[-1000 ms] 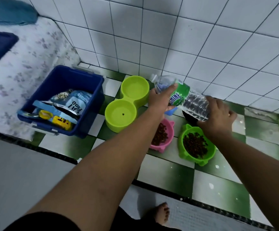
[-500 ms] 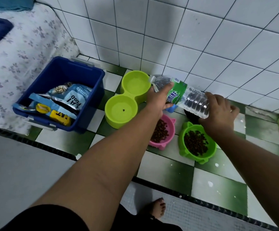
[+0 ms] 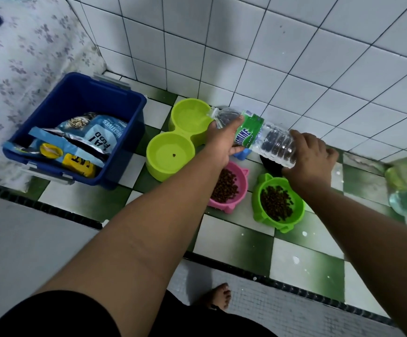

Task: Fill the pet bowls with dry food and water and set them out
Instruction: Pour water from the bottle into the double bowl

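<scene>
Green bowl and pink bowl stand side by side on the tiled ledge, each holding kibble. Above them, left hand grasps the bottle near its neck; right hand grasps its base. The bottle lies almost level, mouth at the far cup of the double bowl. One kibble lies in the near cup. Left, a bin holds a food bag.

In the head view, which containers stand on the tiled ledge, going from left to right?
From the left: blue plastic storage bin → lime-green double plastic bowl → pink round plastic bowl → bright green round plastic bowl.
</scene>
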`<state>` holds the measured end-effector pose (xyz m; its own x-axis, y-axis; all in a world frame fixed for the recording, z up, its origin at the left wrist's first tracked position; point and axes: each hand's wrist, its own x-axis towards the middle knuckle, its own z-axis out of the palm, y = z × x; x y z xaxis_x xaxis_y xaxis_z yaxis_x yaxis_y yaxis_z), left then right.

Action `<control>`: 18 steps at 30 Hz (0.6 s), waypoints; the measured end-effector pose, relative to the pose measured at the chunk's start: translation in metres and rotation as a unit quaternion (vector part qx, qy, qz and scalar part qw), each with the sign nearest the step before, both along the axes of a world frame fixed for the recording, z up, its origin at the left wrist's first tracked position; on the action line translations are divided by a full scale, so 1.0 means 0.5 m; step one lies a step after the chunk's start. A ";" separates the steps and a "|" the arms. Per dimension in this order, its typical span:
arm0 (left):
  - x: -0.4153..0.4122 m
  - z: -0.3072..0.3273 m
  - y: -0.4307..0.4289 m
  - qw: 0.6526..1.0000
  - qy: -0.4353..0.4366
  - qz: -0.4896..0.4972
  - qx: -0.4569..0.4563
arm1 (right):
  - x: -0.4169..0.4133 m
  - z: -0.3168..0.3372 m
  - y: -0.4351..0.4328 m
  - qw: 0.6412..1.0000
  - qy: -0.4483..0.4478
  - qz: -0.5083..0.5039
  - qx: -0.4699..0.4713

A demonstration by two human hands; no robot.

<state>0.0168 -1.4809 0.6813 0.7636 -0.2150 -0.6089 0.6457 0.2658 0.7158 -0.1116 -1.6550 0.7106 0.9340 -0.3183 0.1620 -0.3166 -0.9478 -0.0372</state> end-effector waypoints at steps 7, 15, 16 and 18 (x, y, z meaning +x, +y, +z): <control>-0.004 0.011 0.004 1.000 0.003 -0.014 0.012 | -0.007 -0.002 0.004 1.000 0.001 -0.005 -0.004; -0.010 0.019 0.006 1.000 0.005 -0.014 0.011 | -0.011 0.003 0.001 1.000 0.000 -0.006 -0.010; -0.011 0.020 0.006 1.000 0.005 -0.015 0.011 | -0.012 0.004 0.001 1.000 0.001 -0.006 -0.011; -0.013 0.021 0.006 1.000 0.005 -0.017 0.012 | -0.014 0.003 -0.001 1.000 0.002 -0.006 -0.013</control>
